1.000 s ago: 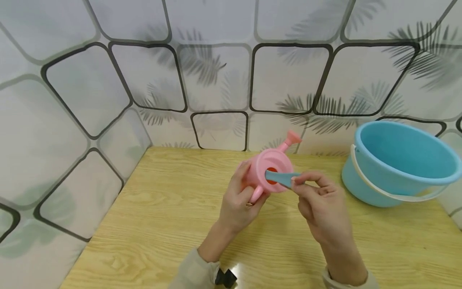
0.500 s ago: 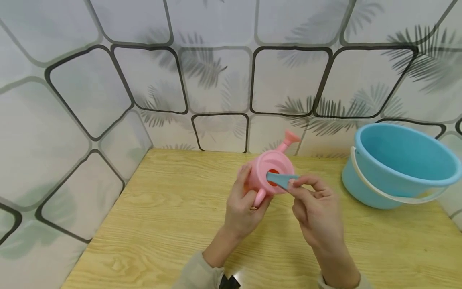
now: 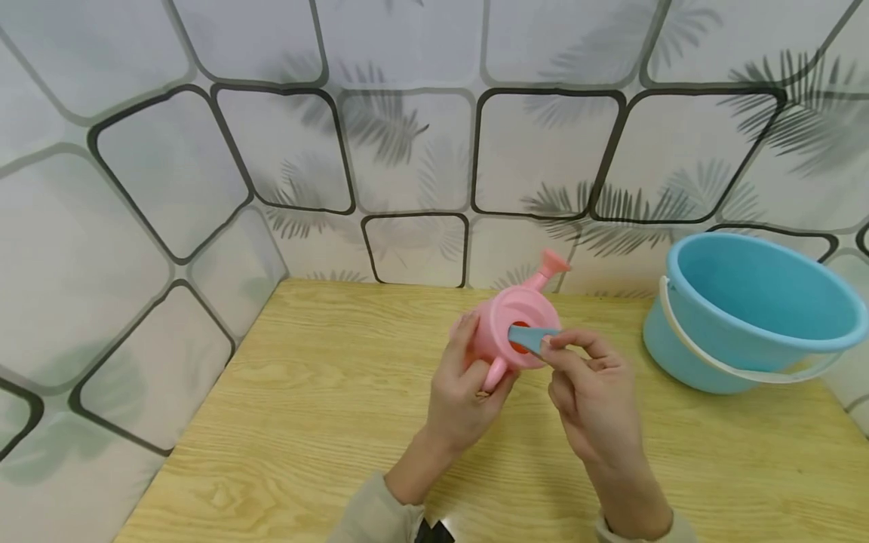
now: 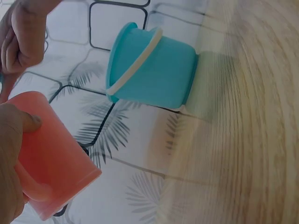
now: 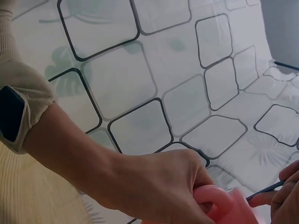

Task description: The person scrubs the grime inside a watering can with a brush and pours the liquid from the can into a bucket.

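Observation:
A pink toy watering can (image 3: 521,304) is tilted in my left hand (image 3: 464,396), its round top facing me. The left fingers grip its body beside the handle, and the spout points away to the upper right. My right hand (image 3: 599,403) pinches a flat light-blue piece (image 3: 531,337) like a tool handle. The inner end of that piece sits in the can's red-rimmed opening; its kind cannot be told. From the left wrist, the can (image 4: 58,156) shows a side wall and handle. The right wrist view catches only part of the can (image 5: 217,198) at the bottom.
A light-blue bucket (image 3: 726,335) with a white carry handle (image 3: 720,358) stands on the wooden table (image 3: 326,392) to the right of my hands. Patterned wall covering (image 3: 407,151) rises behind and along the left side of the table.
The watering can has shifted slightly right and down in the head view. My right hand has moved a little left, so less of the blue piece shows between its fingers and the opening.

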`<state>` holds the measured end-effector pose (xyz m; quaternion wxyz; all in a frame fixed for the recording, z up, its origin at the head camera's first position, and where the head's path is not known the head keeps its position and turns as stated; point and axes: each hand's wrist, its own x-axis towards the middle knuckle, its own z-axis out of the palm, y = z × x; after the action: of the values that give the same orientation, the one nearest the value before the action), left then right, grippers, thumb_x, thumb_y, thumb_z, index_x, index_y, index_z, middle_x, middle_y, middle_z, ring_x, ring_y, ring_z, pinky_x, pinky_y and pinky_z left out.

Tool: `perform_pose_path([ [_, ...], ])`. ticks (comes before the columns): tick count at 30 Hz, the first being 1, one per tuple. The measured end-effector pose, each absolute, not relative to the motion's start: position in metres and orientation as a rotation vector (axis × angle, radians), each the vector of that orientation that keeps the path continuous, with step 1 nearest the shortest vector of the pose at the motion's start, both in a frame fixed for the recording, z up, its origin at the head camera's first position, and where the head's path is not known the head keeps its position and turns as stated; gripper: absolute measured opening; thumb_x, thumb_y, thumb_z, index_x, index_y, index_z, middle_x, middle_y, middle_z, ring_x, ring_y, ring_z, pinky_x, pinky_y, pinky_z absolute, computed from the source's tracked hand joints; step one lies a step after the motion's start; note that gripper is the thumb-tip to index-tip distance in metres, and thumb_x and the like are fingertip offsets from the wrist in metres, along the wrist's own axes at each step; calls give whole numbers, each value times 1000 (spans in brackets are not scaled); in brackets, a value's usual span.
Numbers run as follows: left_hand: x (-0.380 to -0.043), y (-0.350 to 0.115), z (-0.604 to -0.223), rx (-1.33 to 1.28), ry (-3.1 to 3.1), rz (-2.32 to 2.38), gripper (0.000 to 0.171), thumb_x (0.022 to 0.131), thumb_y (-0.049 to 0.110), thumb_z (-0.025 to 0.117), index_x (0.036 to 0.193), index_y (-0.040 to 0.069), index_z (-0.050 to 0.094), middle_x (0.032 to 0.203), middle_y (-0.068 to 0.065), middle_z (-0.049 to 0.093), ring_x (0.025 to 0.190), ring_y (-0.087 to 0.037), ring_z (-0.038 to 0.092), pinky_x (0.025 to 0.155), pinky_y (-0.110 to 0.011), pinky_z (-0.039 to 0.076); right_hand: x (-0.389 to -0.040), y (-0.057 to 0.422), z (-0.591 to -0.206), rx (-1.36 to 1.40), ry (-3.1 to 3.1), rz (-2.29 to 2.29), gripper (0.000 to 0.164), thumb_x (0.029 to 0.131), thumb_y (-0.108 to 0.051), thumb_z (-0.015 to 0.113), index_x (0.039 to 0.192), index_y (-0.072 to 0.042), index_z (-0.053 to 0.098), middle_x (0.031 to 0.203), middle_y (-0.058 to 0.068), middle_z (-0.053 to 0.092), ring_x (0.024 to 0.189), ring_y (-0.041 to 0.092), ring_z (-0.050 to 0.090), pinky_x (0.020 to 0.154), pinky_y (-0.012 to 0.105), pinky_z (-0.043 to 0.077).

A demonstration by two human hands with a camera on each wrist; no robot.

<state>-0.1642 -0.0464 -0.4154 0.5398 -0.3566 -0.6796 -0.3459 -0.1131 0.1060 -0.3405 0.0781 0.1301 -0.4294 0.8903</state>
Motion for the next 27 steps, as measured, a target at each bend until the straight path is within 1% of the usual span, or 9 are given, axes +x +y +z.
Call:
perform_pose_path([
  [2,-164,-46,-415,-861,-1613,-814,37,85,11,77,63,6,48,127,-37,55,109,-44,63,98,-52,51,-114,106,-341,370,-1300,2672,30,94,17,51,89,-5,71,63,1,66,37,13,10,39,26,0],
  [4,-164,-46,-415,-852,-1630,-813,37,85,12,77,64,6,48,127,-36,55,110,-44,64,98,-51,51,-114,107,-341,375,-1268,2696,31,95,17,50,89,-5,72,64,1,67,37,13,10,39,26,-1],
  [8,-167,-49,-417,-818,-1667,-851,38,85,13,78,64,6,47,129,-35,55,112,-43,63,97,-47,52,-114,112,-341,467,-1157,2751,33,95,18,46,93,-1,72,76,6,72,36,11,11,38,22,-1],
  [10,-166,-48,-418,-811,-1664,-855,38,86,13,77,65,6,47,129,-35,55,112,-43,63,98,-49,51,-114,111,-342,489,-1146,2750,33,96,19,45,94,-1,72,79,7,72,36,11,12,38,22,0],
  [17,-162,-44,-418,-817,-1663,-812,36,84,12,78,65,6,49,127,-35,56,109,-42,65,96,-49,52,-115,110,-342,375,-1244,2708,31,95,16,50,92,-3,73,67,3,69,36,12,11,38,25,-1],
  [19,-163,-47,-419,-796,-1690,-817,37,84,13,79,65,6,48,128,-35,56,110,-42,64,95,-46,53,-115,112,-342,405,-1203,2730,32,96,17,48,93,-2,74,69,5,70,36,11,11,38,23,-1],
  [22,-164,-50,-419,-763,-1699,-838,38,85,13,78,64,6,47,128,-35,55,111,-43,64,94,-46,54,-114,113,-343,492,-1124,2772,36,96,18,43,97,0,74,76,8,73,36,11,11,37,21,0],
  [24,-163,-49,-418,-763,-1683,-836,38,85,12,77,64,6,47,128,-36,55,111,-44,63,93,-45,55,-115,112,-343,508,-1123,2765,37,96,19,43,97,-1,74,78,8,73,36,11,11,37,21,1],
  [27,-162,-46,-417,-780,-1663,-800,35,86,12,76,65,5,49,127,-36,56,109,-45,63,93,-45,55,-116,109,-343,464,-1169,2742,36,95,19,45,96,-2,74,73,5,72,36,11,11,37,22,0],
])
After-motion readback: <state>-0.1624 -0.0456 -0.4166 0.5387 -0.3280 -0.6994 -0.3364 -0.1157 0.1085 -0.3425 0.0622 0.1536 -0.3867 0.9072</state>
